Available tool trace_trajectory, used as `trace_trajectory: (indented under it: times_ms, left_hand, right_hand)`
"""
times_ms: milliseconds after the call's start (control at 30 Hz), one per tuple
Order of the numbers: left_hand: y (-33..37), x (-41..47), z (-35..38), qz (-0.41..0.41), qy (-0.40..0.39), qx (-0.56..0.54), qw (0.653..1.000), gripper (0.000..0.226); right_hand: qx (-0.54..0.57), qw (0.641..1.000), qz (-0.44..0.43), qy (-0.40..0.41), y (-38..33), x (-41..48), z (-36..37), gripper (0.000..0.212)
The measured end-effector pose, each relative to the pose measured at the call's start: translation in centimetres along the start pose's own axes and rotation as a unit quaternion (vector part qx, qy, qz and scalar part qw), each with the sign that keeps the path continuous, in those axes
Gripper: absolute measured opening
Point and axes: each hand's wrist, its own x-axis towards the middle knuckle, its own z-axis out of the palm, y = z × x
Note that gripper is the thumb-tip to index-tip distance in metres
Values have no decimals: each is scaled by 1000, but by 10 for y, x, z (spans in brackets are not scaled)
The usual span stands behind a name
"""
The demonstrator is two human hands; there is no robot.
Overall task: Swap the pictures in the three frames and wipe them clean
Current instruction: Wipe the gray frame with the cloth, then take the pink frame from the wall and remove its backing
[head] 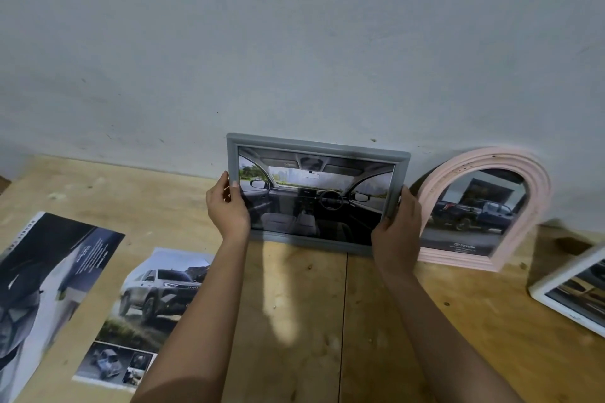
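You hold the grey frame upright on the table with both hands.

Nearest you, on the left of the wooden table [294, 311], two loose prints lie flat: a dark brochure page [49, 271] at the edge, and beside it a picture of a silver SUV [154, 298], which your left forearm partly covers. At the far right a white frame [537, 293] lies tilted, cut off by the edge of view. Farther out, your left hand [227, 206] grips the left side of the grey frame [314, 144], thumb on its front, and your right hand [397, 229] grasps its lower right corner. The frame stands on its bottom edge and shows a car interior. Just beside it on the right, a pink arched frame [537, 193] with a dark pickup picture leans on the pale wall [294, 42].
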Motion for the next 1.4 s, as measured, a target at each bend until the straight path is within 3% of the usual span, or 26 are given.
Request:
trace_trajectory:
  times_ms: [233, 367, 467, 633, 800, 900, 1033, 1200, 1400]
  left_hand:
    - [4, -12, -7, -13, -13, -12, 1000, 42]
    - [21, -35, -12, 44, 24, -34, 998, 37]
    - [35, -60, -6, 104, 5, -57, 993, 32]
    - [62, -126, 28, 176, -124, -103, 971, 24]
    - [85, -189, 75, 144, -280, -71, 947, 28]
    - [95, -204, 107, 125, -319, -49, 938, 33]
    - [100, -212, 143, 127, -318, -31, 939, 35]
    - [101, -216, 172, 156, -275, -4, 949, 31]
    - [97, -210, 179, 150, -260, -1, 954, 22]
  right_hand:
    - [45, 997, -55, 27, -15, -8, -7, 64]
    - [91, 994, -35, 56, -22, -26, -33, 49]
    - [108, 991, 7, 73, -17, -42, -60, 42]
    - [121, 988, 73, 68, 15, -45, -118, 43]
    - [122, 984, 122, 47, 67, -22, -157, 34]
    - [142, 977, 157, 1, 92, -2, -166, 38]
    - [118, 970, 207, -50, 114, 34, -175, 44]
    - [124, 965, 195, -128, 141, 61, -170, 39]
    - [166, 964, 186, -90, 150, 62, -164, 29]
